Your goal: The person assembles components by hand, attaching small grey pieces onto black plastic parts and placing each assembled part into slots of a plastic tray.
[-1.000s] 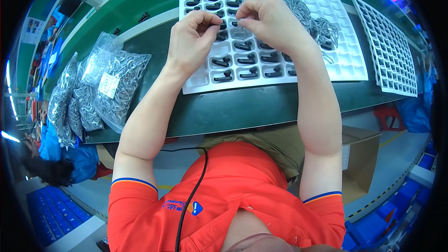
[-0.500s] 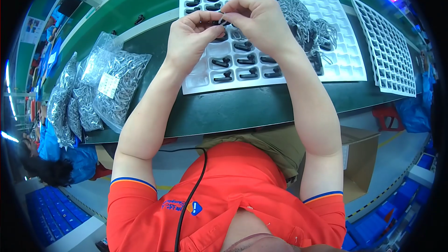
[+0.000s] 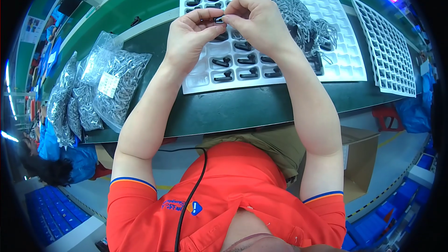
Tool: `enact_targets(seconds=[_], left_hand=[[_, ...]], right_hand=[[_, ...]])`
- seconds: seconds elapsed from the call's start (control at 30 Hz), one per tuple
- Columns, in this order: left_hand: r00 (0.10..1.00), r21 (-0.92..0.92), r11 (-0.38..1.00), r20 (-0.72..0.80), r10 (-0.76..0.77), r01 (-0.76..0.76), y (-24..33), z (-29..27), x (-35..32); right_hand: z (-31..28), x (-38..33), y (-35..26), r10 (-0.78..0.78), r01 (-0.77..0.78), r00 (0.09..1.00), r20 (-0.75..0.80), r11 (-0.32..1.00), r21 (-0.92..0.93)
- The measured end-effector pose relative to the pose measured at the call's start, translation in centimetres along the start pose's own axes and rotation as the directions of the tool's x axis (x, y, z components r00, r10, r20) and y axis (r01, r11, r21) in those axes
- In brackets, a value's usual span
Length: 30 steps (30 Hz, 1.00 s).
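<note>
A small black piece [image 3: 218,19] is pinched by the left hand [image 3: 187,38] above the white tray [image 3: 198,80]; the right hand [image 3: 259,22] is bunched right up to it, but whether it's gripped there too can't really be told. Grey cords [image 3: 296,13] are heaped just right of that hand, clear bags [image 3: 125,81] parked left of the other.

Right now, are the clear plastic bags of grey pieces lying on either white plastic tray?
No, the bags lie on the dark green tabletop, left of both trays.
</note>
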<state>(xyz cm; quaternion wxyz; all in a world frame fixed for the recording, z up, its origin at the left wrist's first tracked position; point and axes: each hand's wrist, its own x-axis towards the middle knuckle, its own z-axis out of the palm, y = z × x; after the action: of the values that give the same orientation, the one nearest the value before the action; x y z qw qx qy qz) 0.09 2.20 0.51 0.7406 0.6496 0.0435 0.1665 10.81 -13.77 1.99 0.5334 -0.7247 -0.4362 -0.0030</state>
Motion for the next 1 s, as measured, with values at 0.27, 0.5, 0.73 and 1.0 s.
enact_targets(seconds=[0.27,0.5,0.73,1.0], left_hand=[[1.0,0.002,1.0,-0.015,0.001,-0.001,0.3,0.0,-0.2],[1.0,-0.018,1.0,0.023,-0.009,0.009,0.5,-0.2,-0.3],[0.991,0.145,0.981,0.044,0.124,-0.129,0.6,0.2,-0.2],[0.931,0.669,0.712,-0.081,0.355,-0.213,0.2,-5.0,3.7]], right_hand=[[0.2,-0.1,-0.4,0.065,-0.065,0.998,-0.014,0.998,-0.022],[0.2,0.0,0.0,0.111,-0.113,0.993,0.036,0.993,0.046],[-0.4,0.2,-0.3,0.054,-0.066,0.993,0.102,0.991,0.119],[-2.8,0.3,0.6,-0.077,0.137,0.977,0.197,0.942,-0.307]])
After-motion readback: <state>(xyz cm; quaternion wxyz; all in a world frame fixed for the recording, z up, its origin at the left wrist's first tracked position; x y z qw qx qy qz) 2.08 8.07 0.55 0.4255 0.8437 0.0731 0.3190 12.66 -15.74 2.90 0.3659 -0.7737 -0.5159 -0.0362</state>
